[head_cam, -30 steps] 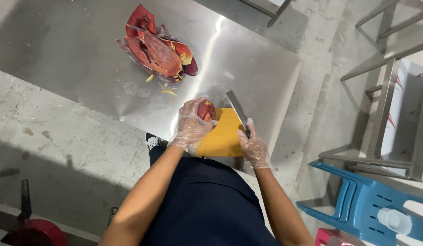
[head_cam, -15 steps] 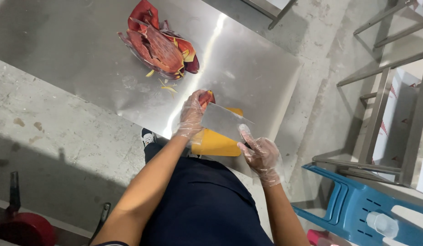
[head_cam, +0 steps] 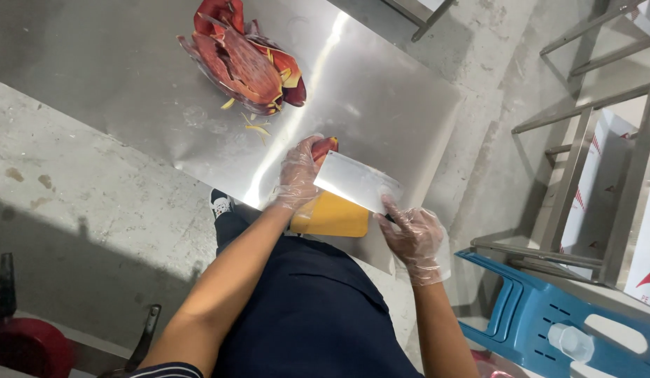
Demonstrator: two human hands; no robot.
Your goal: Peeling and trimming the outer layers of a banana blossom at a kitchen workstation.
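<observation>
My left hand (head_cam: pixel 298 173), in a clear plastic glove, grips a reddish banana blossom (head_cam: pixel 325 147) on a yellow cutting board (head_cam: pixel 333 216) at the near edge of a steel table (head_cam: pixel 129 84). My right hand (head_cam: pixel 414 239), gloved too, holds a broad cleaver (head_cam: pixel 356 183). Its flat blade lies across the board and rests against the blossom beside my left fingers.
A heap of peeled red bracts (head_cam: pixel 244 59) lies farther back on the table, with yellow scraps (head_cam: pixel 251 124) nearby. A blue plastic stool (head_cam: pixel 563 329) stands at the lower right below metal racks (head_cam: pixel 591 140). A red object (head_cam: pixel 20 346) sits on the concrete floor at the lower left.
The cleaver went from edge-up beside the board to lying flat across it, up against the blossom. My right hand dropped lower and farther right. My left hand stayed on the blossom.
</observation>
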